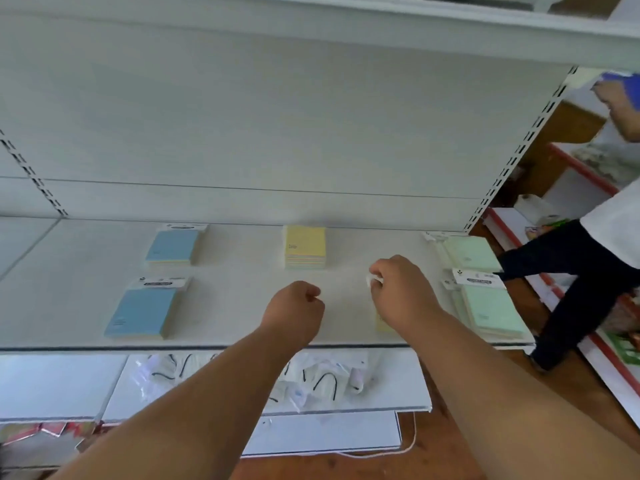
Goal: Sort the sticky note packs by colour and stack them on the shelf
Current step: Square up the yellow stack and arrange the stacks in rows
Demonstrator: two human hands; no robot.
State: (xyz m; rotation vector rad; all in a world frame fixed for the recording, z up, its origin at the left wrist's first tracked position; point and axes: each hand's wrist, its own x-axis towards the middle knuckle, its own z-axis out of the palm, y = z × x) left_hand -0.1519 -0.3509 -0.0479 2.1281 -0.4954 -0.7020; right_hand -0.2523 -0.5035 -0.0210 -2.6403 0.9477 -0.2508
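Observation:
On the white shelf (pixel 242 306) lie two blue sticky note packs at the left, one at the back (pixel 172 247) and one at the front (pixel 142 313). A yellow stack (pixel 304 247) sits at the back middle. Green packs lie at the right, back (pixel 469 253) and front (pixel 491 311). My right hand (pixel 401 289) holds a yellow pack (pixel 382 323) over the shelf by its white header tab; my wrist hides most of it. My left hand (pixel 294 308) hovers beside it, fingers curled, holding nothing.
A lower shelf (pixel 114 382) carries several clear-wrapped items (pixel 322 375). Another person (pixel 595 244) stands at the right by red-edged shelving (pixel 519 237). An upper shelf (pixel 346 32) overhangs the working shelf.

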